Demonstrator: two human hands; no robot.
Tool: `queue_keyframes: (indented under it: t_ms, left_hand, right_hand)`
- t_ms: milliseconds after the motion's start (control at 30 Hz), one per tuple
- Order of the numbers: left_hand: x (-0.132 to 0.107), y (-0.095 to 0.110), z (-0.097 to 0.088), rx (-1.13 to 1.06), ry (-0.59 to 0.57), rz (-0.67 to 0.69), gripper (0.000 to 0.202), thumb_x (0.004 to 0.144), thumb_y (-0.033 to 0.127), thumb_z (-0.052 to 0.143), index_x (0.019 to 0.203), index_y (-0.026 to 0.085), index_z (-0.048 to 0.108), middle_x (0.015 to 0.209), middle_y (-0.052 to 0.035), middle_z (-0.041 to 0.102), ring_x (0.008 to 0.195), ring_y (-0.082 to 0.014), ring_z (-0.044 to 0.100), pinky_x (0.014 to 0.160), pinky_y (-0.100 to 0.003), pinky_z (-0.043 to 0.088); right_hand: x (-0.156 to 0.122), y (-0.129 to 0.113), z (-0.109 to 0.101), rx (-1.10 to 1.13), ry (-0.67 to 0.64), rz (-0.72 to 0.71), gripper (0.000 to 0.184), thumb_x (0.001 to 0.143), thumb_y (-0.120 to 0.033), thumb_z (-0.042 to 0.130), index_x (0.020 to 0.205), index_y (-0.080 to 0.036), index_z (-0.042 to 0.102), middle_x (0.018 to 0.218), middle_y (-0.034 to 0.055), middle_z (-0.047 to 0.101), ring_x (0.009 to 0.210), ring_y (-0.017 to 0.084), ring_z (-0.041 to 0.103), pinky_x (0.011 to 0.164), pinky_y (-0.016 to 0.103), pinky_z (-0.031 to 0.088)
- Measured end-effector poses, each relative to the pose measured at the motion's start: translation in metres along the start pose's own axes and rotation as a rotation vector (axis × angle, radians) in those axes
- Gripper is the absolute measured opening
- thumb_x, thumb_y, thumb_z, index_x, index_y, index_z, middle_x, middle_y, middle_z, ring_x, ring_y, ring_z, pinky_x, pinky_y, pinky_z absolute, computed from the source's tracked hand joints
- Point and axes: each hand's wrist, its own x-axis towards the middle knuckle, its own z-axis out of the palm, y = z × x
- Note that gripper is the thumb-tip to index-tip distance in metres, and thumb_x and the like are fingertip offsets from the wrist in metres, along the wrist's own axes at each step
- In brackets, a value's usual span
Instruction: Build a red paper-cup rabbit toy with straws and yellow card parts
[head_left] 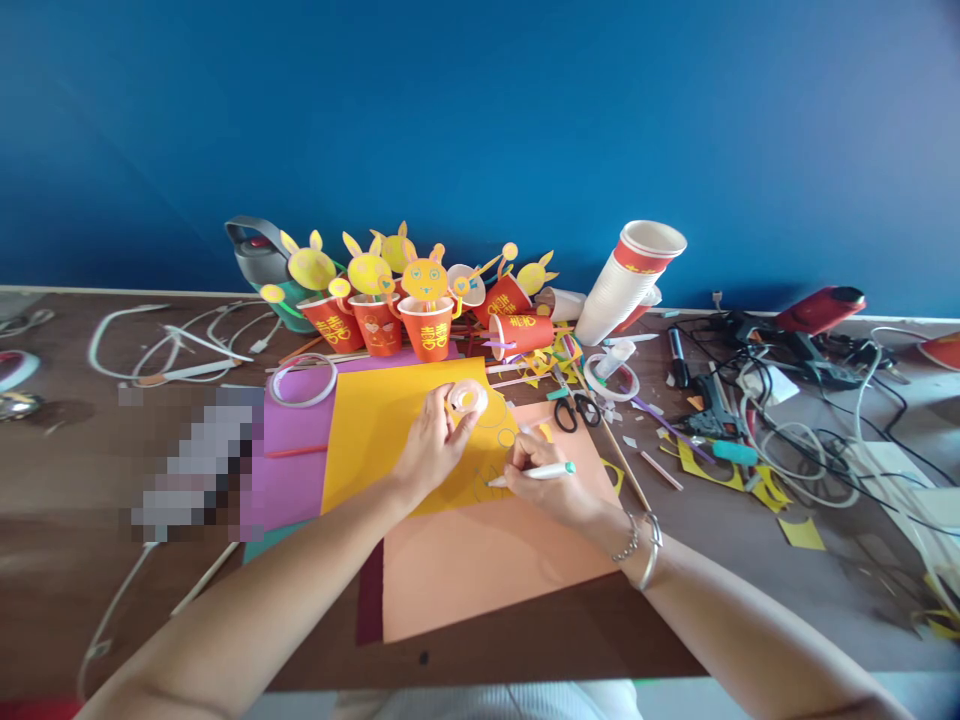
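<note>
The left hand (437, 435), fingers curled, holds a small tape roll (477, 395) above the yellow sheet (379, 430). The right hand (534, 468) pinches a white marker (553, 471), its tip by drawn outlines (482, 486) toward the sheet's four o'clock. Scissors (575, 406) lie at one o'clock from that hand.

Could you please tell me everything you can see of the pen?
The pen is slim, with a smooth white barrel that looks like plastic, and a green end. It is in the grip of the right hand, whose fingers hide part of it. It slants low over the yellow paper, its tip pointing left at a drawn outline. The tip is at or just above the sheet; whether it touches is too small to tell.
</note>
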Motion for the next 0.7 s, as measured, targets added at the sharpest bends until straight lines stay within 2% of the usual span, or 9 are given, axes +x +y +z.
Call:
queue_keyframes:
  t_ms: [500,700]
  left_hand:
    - [-0.0001,0.0017,-0.0005,-0.006,-0.006,-0.014,0.032,0.089,0.04,0.051,0.112,0.018,0.045,0.08,-0.0008,0.055,0.066,-0.0154,0.057,0.062,-0.028,0.046]
    - [0.0004,0.0003,0.0007,-0.008,0.004,-0.006,0.032,0.089,0.041,0.051,0.111,0.019,0.046,0.079,-0.0002,0.054,0.064,-0.0147,0.055,0.062,-0.028,0.045]
  right_hand:
    - [0.0009,-0.0029,-0.0056,0.074,-0.119,0.037,0.024,0.064,-0.016,0.052,0.056,-0.022,0.03,0.051,-0.0063,0.035,0.053,0.011,0.03,0.051,0.024,0.025]
    - [-0.0003,-0.0073,-0.0079,0.25,-0.227,0.169,0.026,0.07,-0.023,0.058,0.057,-0.021,0.036,0.05,-0.007,0.039,0.046,0.008,0.035,0.044,0.021,0.025]
